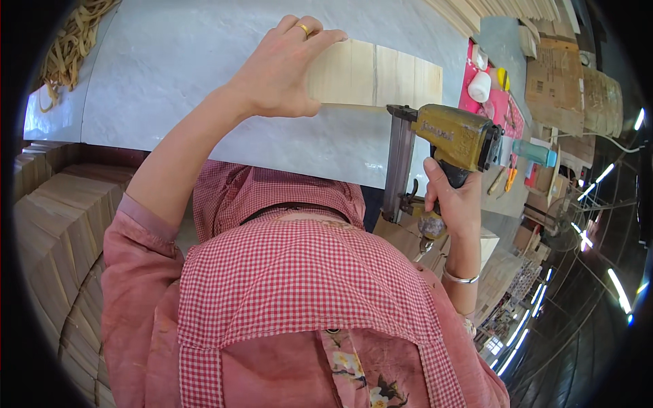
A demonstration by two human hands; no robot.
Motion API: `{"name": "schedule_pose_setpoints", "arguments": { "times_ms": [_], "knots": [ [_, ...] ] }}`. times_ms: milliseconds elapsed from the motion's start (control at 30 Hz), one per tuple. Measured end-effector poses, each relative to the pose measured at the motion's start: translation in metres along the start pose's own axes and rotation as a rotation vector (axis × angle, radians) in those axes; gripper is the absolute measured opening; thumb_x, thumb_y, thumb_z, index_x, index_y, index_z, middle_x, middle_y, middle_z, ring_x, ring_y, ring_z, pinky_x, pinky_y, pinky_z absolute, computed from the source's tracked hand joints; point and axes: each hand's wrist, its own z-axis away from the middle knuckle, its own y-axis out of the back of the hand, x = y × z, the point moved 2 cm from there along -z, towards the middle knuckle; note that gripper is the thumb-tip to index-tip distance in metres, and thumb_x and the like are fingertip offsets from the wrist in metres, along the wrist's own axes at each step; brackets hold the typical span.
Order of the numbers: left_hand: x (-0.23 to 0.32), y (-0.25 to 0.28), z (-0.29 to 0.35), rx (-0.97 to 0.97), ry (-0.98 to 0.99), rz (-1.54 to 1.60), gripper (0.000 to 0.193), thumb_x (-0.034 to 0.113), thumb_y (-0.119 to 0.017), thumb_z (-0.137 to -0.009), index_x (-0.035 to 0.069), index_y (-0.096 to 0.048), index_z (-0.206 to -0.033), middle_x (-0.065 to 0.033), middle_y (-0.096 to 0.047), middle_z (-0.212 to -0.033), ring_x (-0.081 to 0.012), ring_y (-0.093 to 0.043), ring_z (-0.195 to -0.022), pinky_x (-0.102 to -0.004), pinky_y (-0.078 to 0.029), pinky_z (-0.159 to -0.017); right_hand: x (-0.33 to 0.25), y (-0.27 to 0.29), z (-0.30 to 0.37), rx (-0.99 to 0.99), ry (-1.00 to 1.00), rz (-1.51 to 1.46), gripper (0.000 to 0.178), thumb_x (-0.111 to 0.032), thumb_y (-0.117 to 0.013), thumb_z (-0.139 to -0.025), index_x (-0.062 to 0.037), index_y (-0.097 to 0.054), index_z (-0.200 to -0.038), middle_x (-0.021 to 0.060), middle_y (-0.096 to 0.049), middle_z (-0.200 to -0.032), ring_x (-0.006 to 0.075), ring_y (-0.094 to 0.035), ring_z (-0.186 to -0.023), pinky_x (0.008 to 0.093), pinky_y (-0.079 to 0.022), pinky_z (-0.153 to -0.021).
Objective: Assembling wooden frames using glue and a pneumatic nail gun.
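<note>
Left hand (282, 64): upper centre of frame, fingers curled over the top edge of the wooden panel (374, 73), thumb pressed against its lower near corner; closed on the panel, gold ring on one finger.
Wooden panel: pale boards joined side by side, standing on edge on the white tabletop (170, 68), upper centre, stretching right from the left hand.
Right hand (452, 197): centre right, wrapped firmly around the dark grip of the nail gun (449, 136); silver bangle (460, 277) on the wrist below.
Nail gun: yellow-olive body, worn; dark upright magazine at its left, nose just beside the lower right edge of the panel; contact with the wood not determinable.
Tabletop: white, marbled sheet, filling the upper left and centre.
Upper left corner: bundle of tan strips (71, 41) at the table's far end.
Left edge: stacks of pale wooden boards (54, 231) below the table.
Upper right: pink mat (500, 105) bearing a white roll (479, 86) and a yellow object; cardboard boxes (568, 88) beyond.
Lower centre: red-checked apron over a pink garment.
</note>
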Motion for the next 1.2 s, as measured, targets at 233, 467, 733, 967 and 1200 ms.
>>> {"name": "schedule_pose_setpoints", "arguments": {
  "times_ms": [233, 467, 733, 967, 1200],
  "knots": [
    [-0.008, 0.001, 0.012, 0.007, 0.002, 0.039, 0.093, 0.017, -0.081, -0.058, 0.017, -0.048, -0.145, -0.0117, -0.054, -0.126, -0.0318, -0.052, -0.114, -0.0405, -0.049, -0.101, -0.013, -0.004, 0.004, 0.001, 0.027, 0.063, 0.020, -0.015, -0.076, -0.090, 0.0026, -0.065, -0.091, 0.0022, -0.058, -0.063, 0.0083, -0.047, -0.042, 0.0224, -0.040, -0.038],
    [-0.027, 0.015, 0.035, -0.055, 0.061, 0.263, 0.101, 0.015, -0.080, -0.061, 0.020, -0.037, -0.153, -0.0117, -0.047, -0.136, -0.0331, -0.053, -0.119, -0.0418, -0.050, -0.104, -0.037, -0.033, 0.021, -0.001, 0.095, 0.089, 0.019, -0.014, -0.075, -0.091, 0.0021, -0.065, -0.093, 0.0015, -0.057, -0.060, 0.0087, -0.047, -0.042, 0.0219, -0.040, -0.040],
    [-0.021, 0.009, 0.030, -0.057, 0.125, 0.432, 0.099, 0.009, -0.076, -0.061, 0.022, -0.038, -0.152, -0.0083, -0.046, -0.145, -0.0330, -0.054, -0.122, -0.0438, -0.047, -0.110, -0.048, -0.049, 0.019, -0.199, 0.156, 0.154, 0.023, -0.016, -0.078, -0.090, 0.0029, -0.066, -0.096, 0.0018, -0.059, -0.062, 0.0089, -0.049, -0.043, 0.0218, -0.042, -0.041],
    [-0.012, 0.003, 0.024, -0.039, 0.135, 0.438, 0.101, 0.009, -0.077, -0.060, 0.021, -0.037, -0.152, -0.0092, -0.047, -0.144, -0.0329, -0.055, -0.120, -0.0442, -0.050, -0.107, -0.056, -0.050, 0.018, -0.222, 0.145, 0.184, 0.025, -0.012, -0.077, -0.088, 0.0034, -0.068, -0.104, 0.0032, -0.062, -0.067, 0.0091, -0.049, -0.048, 0.0242, -0.040, -0.044],
    [-0.013, -0.004, 0.027, -0.003, 0.124, 0.439, 0.104, 0.010, -0.078, -0.060, 0.021, -0.034, -0.154, -0.0100, -0.047, -0.146, -0.0332, -0.055, -0.121, -0.0445, -0.050, -0.107, -0.058, -0.053, 0.021, -0.232, 0.052, 0.209, 0.025, -0.012, -0.077, -0.089, 0.0037, -0.067, -0.106, 0.0032, -0.063, -0.067, 0.0093, -0.049, -0.047, 0.0242, -0.040, -0.044]
  ]
}}
